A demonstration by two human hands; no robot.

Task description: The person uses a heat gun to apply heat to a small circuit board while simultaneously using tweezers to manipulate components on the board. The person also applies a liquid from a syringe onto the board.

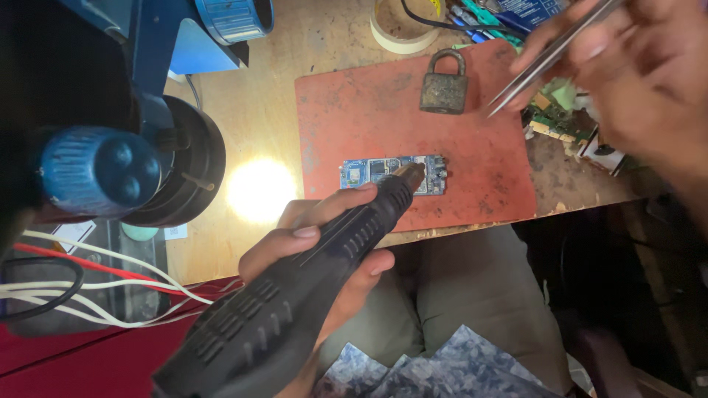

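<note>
Head view of a repair bench. The left hand [324,250], near and centre, is wrapped around the black hot-air tool [295,295], fingers curled over its ribbed barrel, with the nozzle [408,175] aimed at the small blue circuit board [393,175] and seemingly just above it (contact cannot be judged from this angle). The board lies flat near the middle of the red mat [346,110], close to the mat's near edge. The right hand [634,81], far right and blurred, pinches a pair of metal tweezers [549,55], tips pointing down-left and well apart from the board, beside an old padlock [445,85] on the mat's far part. Left of the mat a bright lamp spot [259,189] falls on the wooden table [243,133], beneath a blue-knobbed microscope [110,169]. Risks, as judged: the board sits unclamped, so an air blast or a nudge of the nozzle could shift it; heat held too long could lift neighbouring parts; the tweezers, so far off, may arrive late.
</note>
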